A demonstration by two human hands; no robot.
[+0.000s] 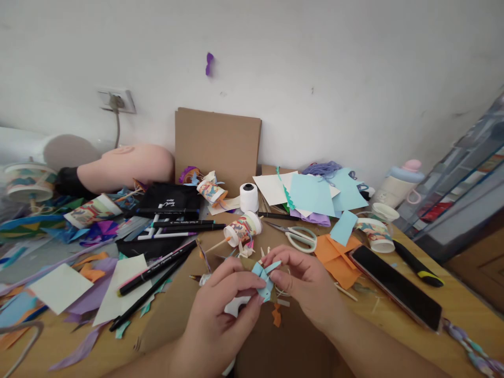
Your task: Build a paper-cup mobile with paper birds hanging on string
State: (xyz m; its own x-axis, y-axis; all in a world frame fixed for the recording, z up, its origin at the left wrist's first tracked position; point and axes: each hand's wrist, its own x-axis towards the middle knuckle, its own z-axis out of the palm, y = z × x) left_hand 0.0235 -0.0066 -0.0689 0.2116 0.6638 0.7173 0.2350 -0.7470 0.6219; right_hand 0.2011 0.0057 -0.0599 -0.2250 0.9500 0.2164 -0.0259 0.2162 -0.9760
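A small folded piece of light blue paper (266, 287) is pinched between both my hands, above the front of a cardboard sheet (169, 310). My left hand (224, 304) grips its left side with thumb and fingers. At its upper right, my right hand (303, 283) pinches a narrow strip of the same paper. Just behind my fingers lies a tipped patterned paper cup (244, 228) with a wooden stick in it. White-handled scissors (301, 237) rest open beyond my right hand. An orange paper scrap (276, 315) is below the folded paper.
Markers (157, 268) and paper scraps (61, 286) cover the left side. To the right are orange paper (334, 260), a phone (397, 286), a utility knife (419, 262) and another cup (376, 234). A thread spool (249, 198), blue sheets (315, 194) and a mannequin head (129, 168) stand or lie behind.
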